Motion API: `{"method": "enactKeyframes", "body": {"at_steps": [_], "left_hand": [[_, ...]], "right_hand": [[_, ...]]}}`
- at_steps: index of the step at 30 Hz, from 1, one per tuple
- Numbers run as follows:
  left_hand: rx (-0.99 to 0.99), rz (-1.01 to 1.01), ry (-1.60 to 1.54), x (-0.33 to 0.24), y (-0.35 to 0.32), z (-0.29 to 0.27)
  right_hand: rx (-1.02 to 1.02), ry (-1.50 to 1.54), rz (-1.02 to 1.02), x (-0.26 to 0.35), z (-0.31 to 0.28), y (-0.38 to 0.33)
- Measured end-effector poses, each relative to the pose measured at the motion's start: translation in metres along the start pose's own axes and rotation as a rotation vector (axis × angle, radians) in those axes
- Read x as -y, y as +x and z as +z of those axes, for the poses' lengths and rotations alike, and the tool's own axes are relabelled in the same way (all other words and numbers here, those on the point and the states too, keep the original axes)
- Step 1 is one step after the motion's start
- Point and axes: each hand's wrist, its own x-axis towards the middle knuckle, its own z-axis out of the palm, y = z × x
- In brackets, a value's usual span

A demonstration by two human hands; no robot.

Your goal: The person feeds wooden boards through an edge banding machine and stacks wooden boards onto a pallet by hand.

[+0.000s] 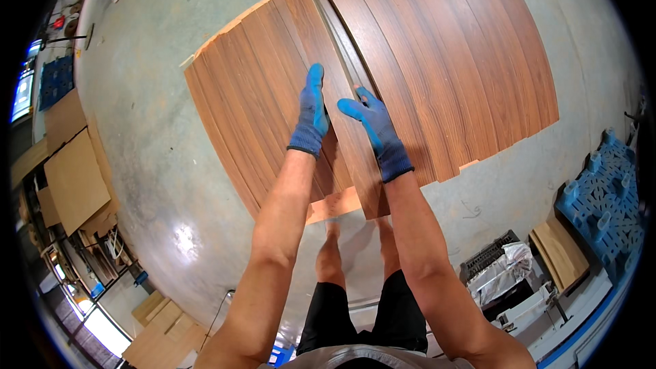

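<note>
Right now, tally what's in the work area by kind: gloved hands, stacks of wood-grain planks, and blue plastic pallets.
Gloved hands: 2, left hand and right hand, both on the long plank
Plank stacks: 2, left stack and right stack
Blue pallets: 2, and
Total: 6

A woodworking shop: veneered planks (pixel 410 48) stacked on concrete floor (pixel 143 96), board offcuts (pixel 75 178) at left, blue pallet (pixel 605 195) at right.

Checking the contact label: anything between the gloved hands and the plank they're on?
Nothing visible. The left hand lies flat on the long wood-grain plank and the right hand presses its right edge, both directly on it.
</note>
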Motion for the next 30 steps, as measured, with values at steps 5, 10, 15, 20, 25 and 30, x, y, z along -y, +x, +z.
{"method": "enactKeyframes", "body": {"at_steps": [5,10,15,20,25,30], "left_hand": [[-0.041,-0.017,-0.089,0.001,0.001,0.017],[0.111,0.199,0.05,0.031,0.041,-0.01],[0.047,0.188,0.184,0.037,0.045,-0.002],[0.116,0.181,0.027,0.019,0.027,0.022],[0.104,0.21,0.224,0.011,0.03,0.007],[0.111,0.09,0.445,-0.027,0.02,0.013]], "right_hand": [[-0.055,-0.105,0.002,0.004,-0.011,0.0],[-0.305,-0.607,-0.503,-0.014,0.02,-0.074],[-0.4,-0.572,-0.537,-0.03,0.018,-0.191],[-0.377,-0.422,-0.06,-0.067,-0.009,-0.25],[-0.327,-0.412,-0.078,-0.129,-0.02,-0.283],[-0.337,-0.152,0.199,-0.168,-0.04,-0.299]]}}
